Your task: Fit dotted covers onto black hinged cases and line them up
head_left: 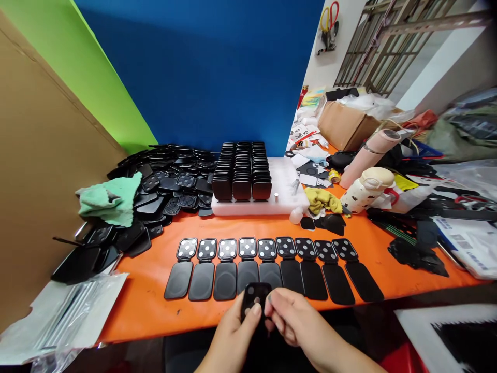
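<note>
Plate with pale dots (pixel 254 294) clamped in left hand (pixel 236 325), I'd guess steadied for the right hand (pixel 290 314), pinched together beside it.

Black rounded-square plate (pixel 253 296) in hold: pale grey round dots. Row of flat black hinged plates (pixel 293 277): upper squares (pixel 285 247) patterned dice-like with silver-grey dots; some lower panels (pixel 201 282) marked with faint circle, others plain black. Bright orange smooth surface (pixel 143 305), few dark specks. White rectangular foam block (pixel 282 177). Deep blue flat panel (pixel 202 67); lime-green slanted panel (pixel 85 57). Crumpled mint-green cloth (pixel 116 199); crumpled mustard-yellow cloth (pixel 322 199). Pale pink cylindrical bottle (pixel 367 158); cream rounded bottle (pixel 363 194) patterned with black patches.
</note>
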`<state>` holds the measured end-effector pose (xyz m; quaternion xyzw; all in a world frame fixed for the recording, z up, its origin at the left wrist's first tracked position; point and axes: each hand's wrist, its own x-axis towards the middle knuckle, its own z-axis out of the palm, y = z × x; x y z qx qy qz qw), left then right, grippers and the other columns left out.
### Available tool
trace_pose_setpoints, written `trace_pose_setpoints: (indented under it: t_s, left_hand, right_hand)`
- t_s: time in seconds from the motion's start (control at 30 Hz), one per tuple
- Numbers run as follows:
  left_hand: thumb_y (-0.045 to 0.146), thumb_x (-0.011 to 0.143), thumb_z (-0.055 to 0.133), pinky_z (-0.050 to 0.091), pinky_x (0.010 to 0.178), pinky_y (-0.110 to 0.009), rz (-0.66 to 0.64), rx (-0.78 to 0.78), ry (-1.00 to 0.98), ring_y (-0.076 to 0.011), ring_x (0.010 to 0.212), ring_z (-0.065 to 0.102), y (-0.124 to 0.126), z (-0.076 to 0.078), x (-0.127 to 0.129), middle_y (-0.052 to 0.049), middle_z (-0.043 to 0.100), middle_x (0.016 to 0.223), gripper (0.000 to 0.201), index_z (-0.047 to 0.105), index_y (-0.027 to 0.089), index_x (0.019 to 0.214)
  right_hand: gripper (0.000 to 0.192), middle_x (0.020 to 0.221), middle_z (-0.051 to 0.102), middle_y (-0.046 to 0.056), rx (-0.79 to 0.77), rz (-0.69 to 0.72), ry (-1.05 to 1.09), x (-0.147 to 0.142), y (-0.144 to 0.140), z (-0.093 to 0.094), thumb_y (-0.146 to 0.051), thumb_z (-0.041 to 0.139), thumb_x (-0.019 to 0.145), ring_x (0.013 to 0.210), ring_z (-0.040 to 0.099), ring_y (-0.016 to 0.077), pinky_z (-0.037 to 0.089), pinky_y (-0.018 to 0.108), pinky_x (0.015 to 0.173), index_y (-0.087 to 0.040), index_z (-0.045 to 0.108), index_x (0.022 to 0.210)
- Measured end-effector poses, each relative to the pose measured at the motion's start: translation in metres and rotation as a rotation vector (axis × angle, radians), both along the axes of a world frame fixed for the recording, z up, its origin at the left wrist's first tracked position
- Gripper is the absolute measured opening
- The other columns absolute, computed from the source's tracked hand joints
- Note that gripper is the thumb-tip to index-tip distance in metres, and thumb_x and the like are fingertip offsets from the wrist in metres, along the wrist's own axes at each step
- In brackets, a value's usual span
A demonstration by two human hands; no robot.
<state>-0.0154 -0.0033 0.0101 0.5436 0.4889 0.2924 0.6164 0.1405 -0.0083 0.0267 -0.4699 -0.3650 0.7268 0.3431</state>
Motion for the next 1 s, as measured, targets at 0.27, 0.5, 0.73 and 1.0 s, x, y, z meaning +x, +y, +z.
trace_pose_setpoints:
  t_s: [0.27,0.5,0.73,1.0]
  left_hand:
    - [0.018,0.088,0.046,0.047,0.090,-0.028,-0.178,0.540,0.265,-0.0185,0.102,0.060,-0.004,0.017,-0.012,-0.006,0.064,0.115,0.037,0.054,0.028,0.123]
    - [0.001,0.074,0.047,0.052,0.082,-0.026,-0.359,0.894,0.402,-0.0202,0.097,0.064,-0.014,0.017,-0.019,-0.006,0.065,0.113,0.073,0.031,0.029,0.139]
    - [0.010,0.082,0.047,0.052,0.082,-0.025,-0.206,0.570,0.245,-0.0189,0.092,0.066,-0.009,0.018,-0.015,-0.006,0.069,0.107,0.041,0.058,0.026,0.118]
    - [0.025,0.087,0.051,0.052,0.070,-0.023,0.113,0.276,0.079,-0.0156,0.076,0.065,-0.007,0.021,-0.004,-0.002,0.070,0.081,0.018,0.063,0.020,0.100]
  right_hand:
    - [0.039,0.063,0.044,-0.004,-0.218,0.004,0.094,0.007,-0.008,0.010,-0.054,0.055,0.078,0.046,0.029,0.0036,0.015,0.017,0.039,-0.016,0.048,0.070]
    - [0.040,0.056,0.046,-0.005,-0.370,-0.019,0.185,0.005,-0.016,0.013,-0.053,0.060,0.074,0.038,0.027,0.0007,0.011,0.015,0.035,-0.015,0.049,0.068]
    - [0.044,0.047,0.038,-0.009,-0.387,-0.094,0.328,-0.007,-0.017,0.001,-0.058,0.062,0.070,0.032,0.024,0.0003,0.013,0.015,0.032,-0.016,0.050,0.070]
    - [0.030,0.061,0.046,-0.004,-0.422,-0.048,0.285,-0.004,-0.013,0.020,-0.042,0.061,0.078,0.041,0.030,0.0004,0.013,0.014,0.037,-0.013,0.056,0.076]
